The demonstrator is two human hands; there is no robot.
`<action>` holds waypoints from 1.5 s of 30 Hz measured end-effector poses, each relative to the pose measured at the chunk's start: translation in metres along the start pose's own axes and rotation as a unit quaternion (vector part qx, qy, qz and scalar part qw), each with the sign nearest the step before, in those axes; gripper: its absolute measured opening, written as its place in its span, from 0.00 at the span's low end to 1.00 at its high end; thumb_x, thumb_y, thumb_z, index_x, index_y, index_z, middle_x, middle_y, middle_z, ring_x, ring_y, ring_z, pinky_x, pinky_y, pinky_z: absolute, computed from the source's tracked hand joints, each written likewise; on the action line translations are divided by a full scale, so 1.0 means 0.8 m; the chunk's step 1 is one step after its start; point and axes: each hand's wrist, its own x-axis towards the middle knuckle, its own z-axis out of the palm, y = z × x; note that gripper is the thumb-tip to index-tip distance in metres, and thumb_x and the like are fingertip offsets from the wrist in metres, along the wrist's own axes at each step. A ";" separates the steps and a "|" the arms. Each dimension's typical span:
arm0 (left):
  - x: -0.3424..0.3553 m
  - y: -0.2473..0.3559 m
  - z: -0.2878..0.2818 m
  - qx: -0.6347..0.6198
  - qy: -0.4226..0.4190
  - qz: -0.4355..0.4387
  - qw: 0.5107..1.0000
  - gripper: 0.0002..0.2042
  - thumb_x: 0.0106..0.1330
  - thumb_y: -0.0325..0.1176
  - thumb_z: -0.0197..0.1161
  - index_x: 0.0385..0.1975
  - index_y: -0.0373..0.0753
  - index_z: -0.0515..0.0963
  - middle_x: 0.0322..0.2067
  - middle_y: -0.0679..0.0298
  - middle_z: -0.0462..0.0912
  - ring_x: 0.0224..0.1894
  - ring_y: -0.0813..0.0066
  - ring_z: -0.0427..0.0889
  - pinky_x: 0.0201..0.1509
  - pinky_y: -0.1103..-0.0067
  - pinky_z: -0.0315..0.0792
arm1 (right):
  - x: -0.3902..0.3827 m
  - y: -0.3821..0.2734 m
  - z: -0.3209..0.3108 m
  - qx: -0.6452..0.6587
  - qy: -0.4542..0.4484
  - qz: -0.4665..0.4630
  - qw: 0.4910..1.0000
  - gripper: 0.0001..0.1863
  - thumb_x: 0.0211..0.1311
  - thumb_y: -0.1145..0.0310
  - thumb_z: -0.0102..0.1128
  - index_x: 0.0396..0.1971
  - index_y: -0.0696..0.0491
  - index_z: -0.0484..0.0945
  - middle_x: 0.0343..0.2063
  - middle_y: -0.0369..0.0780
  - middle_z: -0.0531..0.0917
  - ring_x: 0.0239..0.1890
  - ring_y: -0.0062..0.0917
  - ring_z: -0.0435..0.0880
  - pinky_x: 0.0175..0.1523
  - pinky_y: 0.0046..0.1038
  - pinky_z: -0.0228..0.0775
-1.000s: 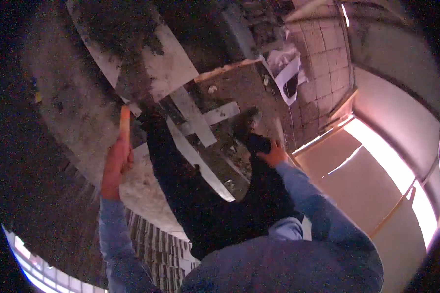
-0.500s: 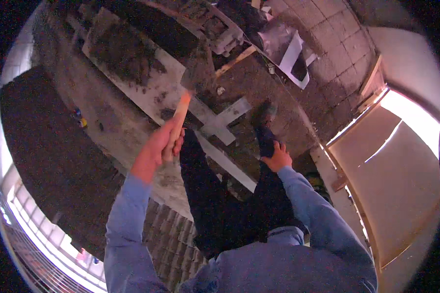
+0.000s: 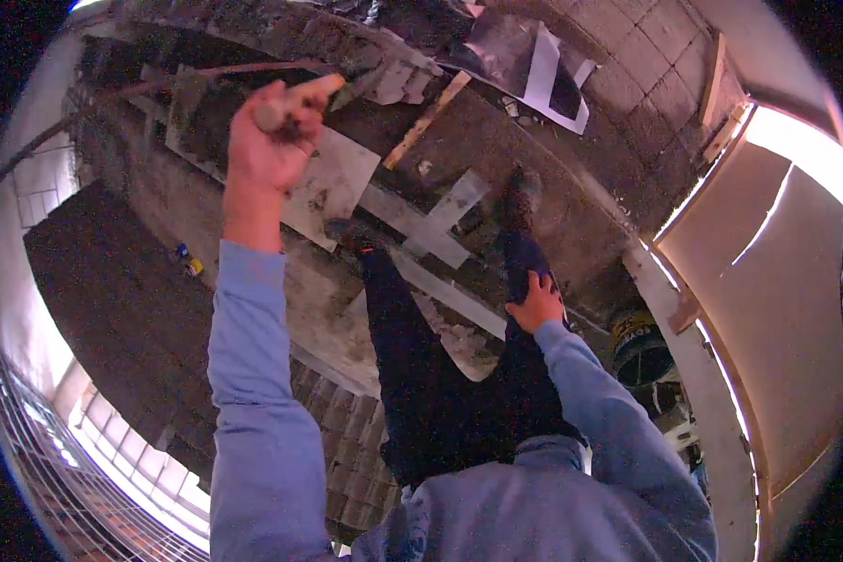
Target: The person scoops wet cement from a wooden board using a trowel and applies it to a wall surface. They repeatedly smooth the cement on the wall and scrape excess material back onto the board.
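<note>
My left hand (image 3: pixel 267 159) is raised, closed round a wooden-handled tool (image 3: pixel 314 91); its far end is hard to make out. It is above a pale slab (image 3: pixel 332 173) with dark dirt. My right hand (image 3: pixel 539 304) rests with fingers apart on my dark right trouser leg (image 3: pixel 525 262), just below the shoe. Pale overlapping strips (image 3: pixel 445 229) lie on the dirty ground between and around my legs.
A timber strip (image 3: pixel 426 122) and crumpled white sheet (image 3: pixel 539 89) lie ahead. A dark bucket (image 3: pixel 642 351) sits right, beside large beige panels (image 3: pixel 787 328). A small yellow-and-blue container (image 3: pixel 193 265) is left; roof tiles (image 3: pixel 342 412) and wire mesh (image 3: pixel 37 450) are lower.
My left hand has lifted forward and up with the wooden-handled tool, whose handle has tilted over. My right hand stays on my leg. The view has shifted, showing more of the bucket.
</note>
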 end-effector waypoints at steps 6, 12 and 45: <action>0.015 0.002 0.040 -0.087 0.023 0.209 0.974 0.27 0.68 0.44 0.55 0.56 0.27 0.58 0.42 0.45 0.72 0.43 0.51 0.78 0.43 0.68 0.77 | -0.006 0.006 -0.013 0.016 -0.004 -0.002 1.000 0.53 0.49 0.47 0.71 0.72 0.45 0.50 0.70 0.50 0.56 0.66 0.57 0.63 0.66 0.48 0.63; -0.013 -0.034 0.075 0.020 0.106 0.308 0.945 0.35 0.64 0.60 0.60 0.53 0.30 0.65 0.36 0.53 0.77 0.39 0.58 0.80 0.46 0.67 0.77 | -0.005 0.014 -0.017 0.034 -0.009 -0.004 0.999 0.53 0.49 0.48 0.71 0.72 0.45 0.50 0.71 0.50 0.54 0.67 0.57 0.61 0.67 0.49 0.63; 0.208 -0.203 0.081 -0.098 0.258 0.542 0.794 0.22 0.69 0.38 0.54 0.59 0.33 0.64 0.38 0.51 0.80 0.38 0.64 0.82 0.46 0.74 0.79 | 0.005 0.046 -0.048 0.009 0.045 -0.071 0.996 0.51 0.47 0.48 0.71 0.70 0.42 0.53 0.69 0.47 0.59 0.64 0.53 0.66 0.63 0.48 0.66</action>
